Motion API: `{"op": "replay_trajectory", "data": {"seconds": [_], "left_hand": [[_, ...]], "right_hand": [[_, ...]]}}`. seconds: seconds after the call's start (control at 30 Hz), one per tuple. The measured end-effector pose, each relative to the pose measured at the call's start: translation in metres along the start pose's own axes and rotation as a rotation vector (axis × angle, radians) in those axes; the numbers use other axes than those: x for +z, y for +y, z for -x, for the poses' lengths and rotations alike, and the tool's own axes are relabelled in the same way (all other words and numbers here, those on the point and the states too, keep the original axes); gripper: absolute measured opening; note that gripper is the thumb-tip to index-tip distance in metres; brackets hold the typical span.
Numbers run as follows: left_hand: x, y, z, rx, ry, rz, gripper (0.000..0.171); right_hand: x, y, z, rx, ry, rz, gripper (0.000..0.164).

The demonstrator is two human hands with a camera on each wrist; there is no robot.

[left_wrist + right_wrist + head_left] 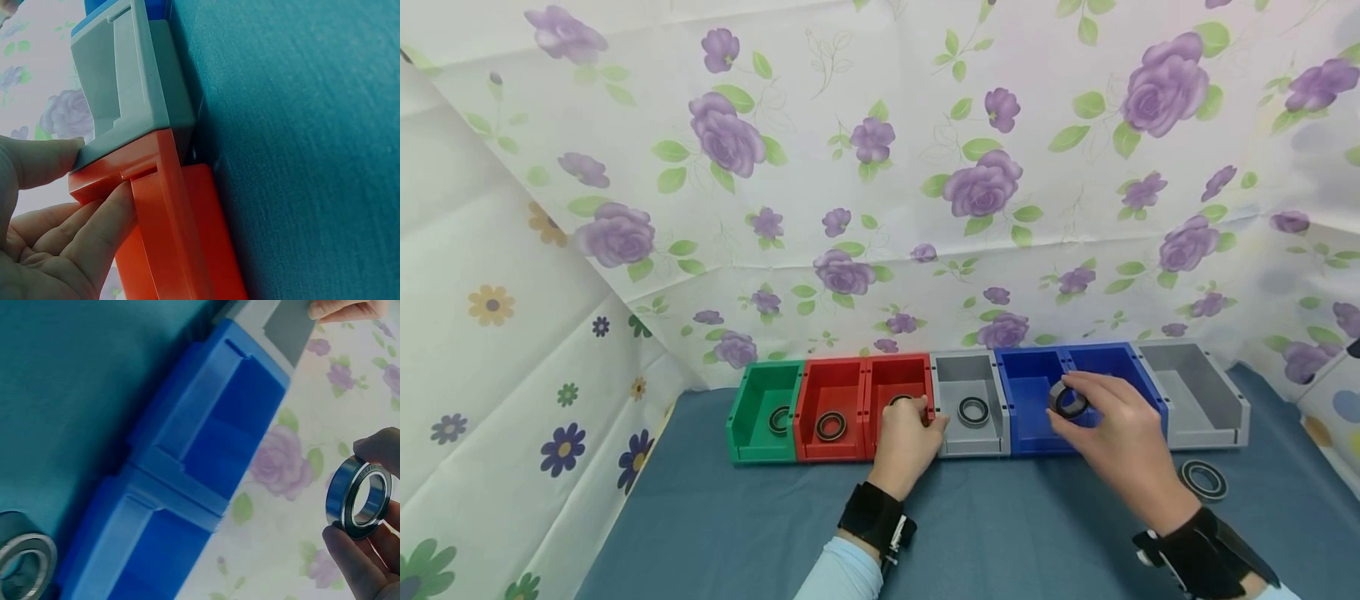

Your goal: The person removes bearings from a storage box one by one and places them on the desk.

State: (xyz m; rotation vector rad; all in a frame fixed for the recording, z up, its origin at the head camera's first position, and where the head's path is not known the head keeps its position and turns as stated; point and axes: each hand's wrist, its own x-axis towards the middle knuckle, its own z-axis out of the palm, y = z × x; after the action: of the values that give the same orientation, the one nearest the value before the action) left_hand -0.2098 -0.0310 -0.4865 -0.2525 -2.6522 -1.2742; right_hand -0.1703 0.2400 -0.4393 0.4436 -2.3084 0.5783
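A white floral sheet fills the far side of the scene, with a second flowered cloth on the left. Before them lies the desk, blue on top. Along its far part runs a row of bins, from left to right: a green bin, a left red bin, a right red bin, a middle grey bin, a left blue bin, a right blue bin and an end grey bin.

The hands are well apart. The right hand grips a dark-and-silver ring between thumb and fingers, clear of the bins; from the head it shows against the blue pair. The left hand pinches the adjoining walls of the right red bin and middle grey bin, thumb on the grey side.

Each wrist wears a black band.

Smallest are the other rings: one each in the green bin, left red bin, right red bin (partly hidden) and middle grey bin, and a loose ring on the desk, near the end grey bin.
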Motion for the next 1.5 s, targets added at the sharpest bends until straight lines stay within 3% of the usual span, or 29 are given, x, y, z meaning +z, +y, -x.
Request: {"op": "replay_trajectory", "data": {"seconds": [0.17,0.4,0.9,1.5], "left_hand": [[0.0,0.001,0.0,-0.003,-0.004,0.003,0.037],[0.0,0.001,0.0,-0.007,-0.02,-0.007,0.037],[0.0,0.0,0.0,-0.02,-0.023,0.0,0.038],[0.0,0.001,0.0,-0.018,-0.02,-0.009,0.039]], "right_hand": [[-0.002,0.005,0.014,0.054,-0.031,0.007,0.054],[-0.002,0.004,0.036,0.193,-0.117,0.032,0.052],[0.015,0.01,0.067,0.361,-0.336,0.101,0.055],[0.024,0.015,0.073,0.394,-0.48,0.158,0.058]]}}
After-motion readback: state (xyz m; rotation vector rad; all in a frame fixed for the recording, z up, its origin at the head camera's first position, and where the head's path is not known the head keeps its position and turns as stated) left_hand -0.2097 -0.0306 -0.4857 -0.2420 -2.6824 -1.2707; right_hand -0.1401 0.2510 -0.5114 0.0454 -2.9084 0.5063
